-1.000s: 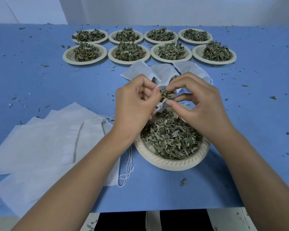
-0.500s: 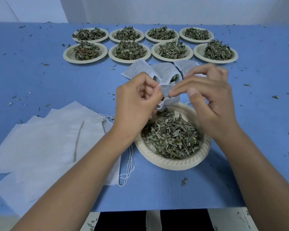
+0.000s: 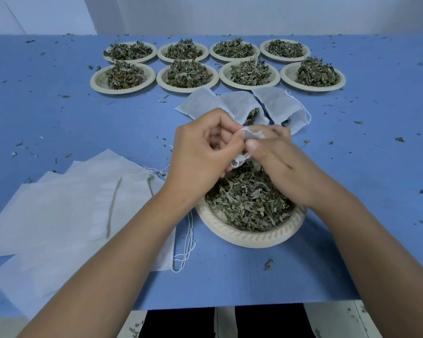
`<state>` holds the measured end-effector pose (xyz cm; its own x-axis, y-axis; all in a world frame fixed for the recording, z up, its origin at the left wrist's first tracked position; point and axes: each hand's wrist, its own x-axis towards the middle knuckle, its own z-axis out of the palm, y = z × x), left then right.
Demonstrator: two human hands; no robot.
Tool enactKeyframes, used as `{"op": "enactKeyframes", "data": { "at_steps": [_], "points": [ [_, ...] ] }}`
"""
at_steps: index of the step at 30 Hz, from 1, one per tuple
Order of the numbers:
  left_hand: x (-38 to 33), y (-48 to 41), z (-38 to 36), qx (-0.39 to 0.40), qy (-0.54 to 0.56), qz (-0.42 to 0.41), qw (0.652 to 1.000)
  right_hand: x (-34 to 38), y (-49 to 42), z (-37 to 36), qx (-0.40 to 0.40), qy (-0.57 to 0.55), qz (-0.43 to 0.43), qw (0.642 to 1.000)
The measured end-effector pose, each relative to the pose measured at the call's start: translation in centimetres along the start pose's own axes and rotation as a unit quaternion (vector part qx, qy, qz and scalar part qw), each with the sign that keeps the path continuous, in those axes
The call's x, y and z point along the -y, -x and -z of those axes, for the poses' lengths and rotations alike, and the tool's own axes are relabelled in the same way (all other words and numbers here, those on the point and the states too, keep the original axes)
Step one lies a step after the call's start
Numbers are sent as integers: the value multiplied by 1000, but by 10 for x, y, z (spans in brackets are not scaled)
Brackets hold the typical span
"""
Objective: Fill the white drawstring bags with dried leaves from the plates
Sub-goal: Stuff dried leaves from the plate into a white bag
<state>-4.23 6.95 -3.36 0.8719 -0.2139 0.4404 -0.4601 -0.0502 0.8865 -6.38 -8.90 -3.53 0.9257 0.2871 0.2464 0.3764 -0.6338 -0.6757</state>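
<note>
A small white drawstring bag (image 3: 250, 134) is held above the near plate (image 3: 242, 236), which is heaped with dried leaves (image 3: 248, 198). My left hand (image 3: 200, 152) pinches the bag's left edge. My right hand (image 3: 279, 154) grips its right side, fingers curled over the top. The bag's cord end (image 3: 239, 159) dangles between my hands. Most of the bag is hidden by my fingers. Beyond my hands lie filled white bags (image 3: 239, 106) with leaves showing at their mouths.
Several plates of dried leaves (image 3: 188, 74) stand in two rows at the back of the blue table (image 3: 59, 118). A stack of flat white bags (image 3: 71, 211) with loose strings lies at the near left. Leaf crumbs are scattered over the table.
My right hand lifted off the bag, then came back down and closed on its right side. The leaves that showed at the bag's mouth are out of sight. My left hand stayed in place.
</note>
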Motion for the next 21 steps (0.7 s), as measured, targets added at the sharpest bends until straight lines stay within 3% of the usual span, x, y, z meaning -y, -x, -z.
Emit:
{"op": "enactKeyframes", "data": {
  "at_steps": [4,5,7,9,10,15,18,21],
  "points": [
    [2,-5,5,-74,-6,15,997,-1,0,32,-160,-187,20,969],
    [3,-6,7,-93,-7,17,996,-2,3,39,-137,-227,30,964],
    [2,-7,7,-102,-9,16,995,1,9,41,-1,-268,18,963],
    [2,-6,5,-93,-10,19,995,3,12,32,149,-226,-29,962],
    [1,-6,4,-88,-10,20,996,4,12,27,186,-191,-46,963],
    [2,-6,4,-88,-11,19,996,3,7,27,83,-147,-33,985],
    [3,-6,3,-84,-13,15,996,8,8,28,170,-113,51,978],
    [3,-6,3,-82,-22,15,996,10,6,13,243,-5,92,966]
  ]
}}
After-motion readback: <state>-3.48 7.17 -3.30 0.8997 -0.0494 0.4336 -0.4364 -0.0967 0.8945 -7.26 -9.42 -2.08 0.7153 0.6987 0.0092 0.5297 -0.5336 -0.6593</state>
